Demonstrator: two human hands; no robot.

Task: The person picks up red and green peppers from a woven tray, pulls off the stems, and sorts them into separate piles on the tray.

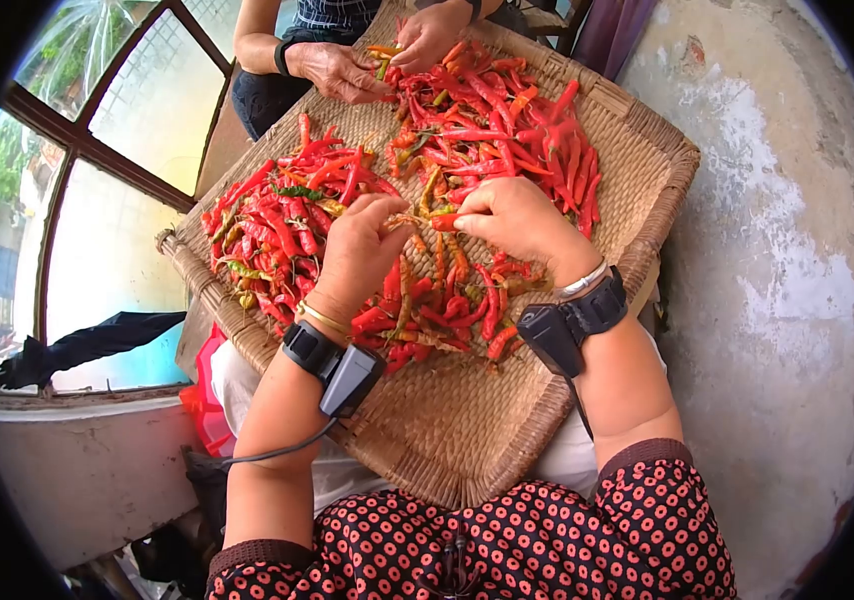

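My right hand [525, 222] pinches a short red chili pepper [444, 222] between thumb and fingertips, over the middle of a woven tray [427, 415]. Close on its left, my left hand [359, 250] is closed in a pinch on what looks like a thin, pale chili stem [405, 219]. Beside and below my left hand lies a pile of red chili peppers [272, 225], with some greenish and yellow ones mixed in. More wrinkled, orange-red chilies [452, 290] are scattered under both hands. A larger heap of bright red chilies [517, 130] spreads beyond my right hand.
Across the tray, another person's hands [342, 72] hold a yellow-green chili. A framed window [137, 120] stands on the left with a black folded umbrella-like cloth [97, 350] by it. A worn plaster wall [767, 200] is on the right. The tray rests over my lap.
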